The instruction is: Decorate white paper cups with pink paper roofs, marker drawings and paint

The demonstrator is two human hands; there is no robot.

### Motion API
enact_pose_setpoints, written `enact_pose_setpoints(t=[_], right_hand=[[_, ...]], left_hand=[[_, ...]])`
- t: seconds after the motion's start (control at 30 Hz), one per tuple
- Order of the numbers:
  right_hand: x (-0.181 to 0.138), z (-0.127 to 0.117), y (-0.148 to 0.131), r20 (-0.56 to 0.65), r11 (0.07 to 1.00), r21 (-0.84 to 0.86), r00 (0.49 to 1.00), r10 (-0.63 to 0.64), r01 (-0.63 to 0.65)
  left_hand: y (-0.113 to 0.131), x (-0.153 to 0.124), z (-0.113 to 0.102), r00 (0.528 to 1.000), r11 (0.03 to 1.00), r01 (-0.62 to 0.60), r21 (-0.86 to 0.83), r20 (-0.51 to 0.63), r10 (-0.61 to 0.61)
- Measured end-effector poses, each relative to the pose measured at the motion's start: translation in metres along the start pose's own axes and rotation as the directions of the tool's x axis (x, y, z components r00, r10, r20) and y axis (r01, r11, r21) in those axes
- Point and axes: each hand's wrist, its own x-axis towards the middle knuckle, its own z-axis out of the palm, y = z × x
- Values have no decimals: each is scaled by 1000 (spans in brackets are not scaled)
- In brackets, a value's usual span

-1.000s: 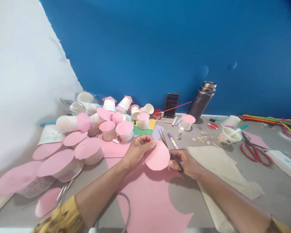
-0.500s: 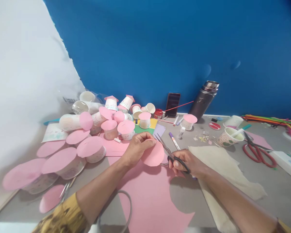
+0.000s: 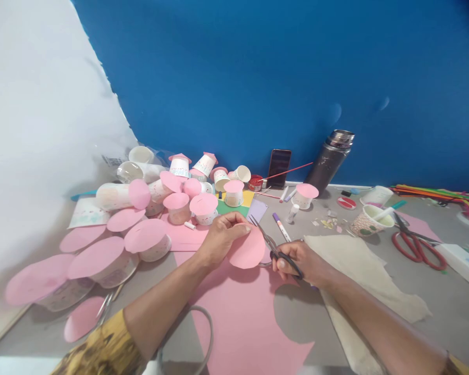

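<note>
My left hand (image 3: pixel 221 238) pinches a pink paper circle (image 3: pixel 247 250) by its upper left edge and holds it above a large pink paper sheet (image 3: pixel 242 317) on the grey table. My right hand (image 3: pixel 300 262) grips black-handled scissors (image 3: pixel 275 251). Their open blades sit at the circle's right edge. Both hands are closed.
Several paper cups with pink paper discs (image 3: pixel 148 237) crowd the left. A phone (image 3: pixel 279 168), a steel flask (image 3: pixel 330 159), a purple marker (image 3: pixel 281 227), a patterned cup (image 3: pixel 368 220), red scissors (image 3: pixel 414 244), pipe cleaners (image 3: pixel 437 194) and beige paper (image 3: pixel 365 271) lie behind and right. A blue wall backs the table.
The scissors swung from below the circle up to its right edge with blades opened. The circle turned more edge-on and looks smaller. In the last half second almost nothing moved.
</note>
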Motion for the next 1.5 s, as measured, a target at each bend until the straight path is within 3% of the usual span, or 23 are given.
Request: enact_pose_setpoints(t=[0.17,0.63,0.87,0.97,1.1,1.27,1.37,1.5], right_hand=[[1,-1,4,4,1000,-9,1000,-27,27],[1,1,-2,3,998,17,998,66,-66],[5,7,-11,-191,988,151,980,51,-22],[6,12,-15,-221,976,217,974,55,-5],[6,17,-17,-310,990,133,951,8,35],[7,14,-17,-483,992,96,875,-22,78],[7,9,-15,-412,995,83,911,-24,64],[4,3,-12,-150,995,53,986,-76,85]], left_hand=[[1,0,0,1000,1000,19,-4,-2,-19],[3,2,-6,999,999,32,26,27,-33],[1,1,-2,996,994,59,96,65,-65],[-1,-3,7,993,986,45,162,104,-62],[-6,-8,13,988,977,43,207,135,-72],[-14,-6,10,983,990,64,128,165,-85],[-15,-3,6,990,989,76,129,108,-91],[-13,-2,0,991,995,69,70,113,-76]])
